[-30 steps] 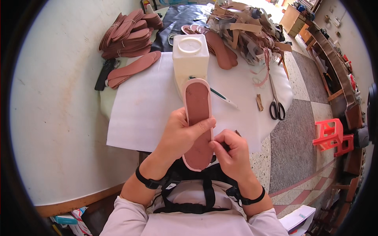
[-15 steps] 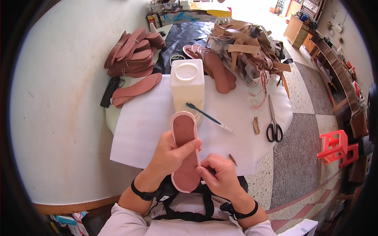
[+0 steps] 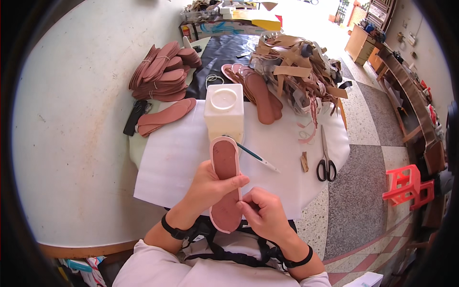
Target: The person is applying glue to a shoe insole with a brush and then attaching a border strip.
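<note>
The left hand (image 3: 210, 186) grips the long shoe sole (image 3: 225, 184) around its middle, its length pointing straight away, while the right hand (image 3: 263, 215) pinches the edge near its bottom end.

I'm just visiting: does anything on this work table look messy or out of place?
Mostly the heap of tan strips, tangled and spilling toward the table's edge. The sole in both hands looks intact.

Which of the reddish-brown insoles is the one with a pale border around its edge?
The insole held in both hands, left hand and right hand. A light pink rim runs round it; the loose insoles and the bundled stack on the table look plain brown.
</note>
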Action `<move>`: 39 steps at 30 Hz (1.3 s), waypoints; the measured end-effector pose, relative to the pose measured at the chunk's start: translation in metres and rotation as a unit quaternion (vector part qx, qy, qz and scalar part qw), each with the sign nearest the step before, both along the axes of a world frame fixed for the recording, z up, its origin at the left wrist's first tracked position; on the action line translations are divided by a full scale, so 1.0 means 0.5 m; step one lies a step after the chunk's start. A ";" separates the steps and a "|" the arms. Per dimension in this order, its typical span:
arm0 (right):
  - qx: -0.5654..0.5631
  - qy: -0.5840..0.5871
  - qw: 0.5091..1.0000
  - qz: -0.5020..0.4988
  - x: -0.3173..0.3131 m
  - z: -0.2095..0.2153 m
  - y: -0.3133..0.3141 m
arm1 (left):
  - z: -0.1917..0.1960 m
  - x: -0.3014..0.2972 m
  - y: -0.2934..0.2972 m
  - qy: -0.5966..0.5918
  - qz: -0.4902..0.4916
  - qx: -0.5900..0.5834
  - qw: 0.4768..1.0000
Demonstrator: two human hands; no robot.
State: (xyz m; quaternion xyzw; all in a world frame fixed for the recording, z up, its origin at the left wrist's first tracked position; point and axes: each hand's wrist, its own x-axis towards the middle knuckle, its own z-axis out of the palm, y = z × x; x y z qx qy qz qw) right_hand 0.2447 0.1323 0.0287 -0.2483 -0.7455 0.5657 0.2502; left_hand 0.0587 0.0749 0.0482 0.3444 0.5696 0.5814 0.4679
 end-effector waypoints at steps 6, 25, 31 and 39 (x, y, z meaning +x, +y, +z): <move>0.013 -0.004 1.000 -0.015 -0.006 -0.003 -0.006 | -0.004 -0.008 -0.005 0.025 -0.007 0.020 0.999; 0.042 0.072 0.995 -0.048 -0.044 0.042 0.036 | -0.006 -0.014 -0.071 -0.020 -0.214 -0.042 0.976; 0.088 0.063 0.994 -0.016 -0.068 0.039 0.041 | -0.028 -0.022 -0.082 0.003 -0.248 -0.032 0.968; 0.109 0.022 0.994 0.010 -0.039 0.033 0.053 | -0.012 -0.026 -0.061 0.106 -0.331 -0.074 0.935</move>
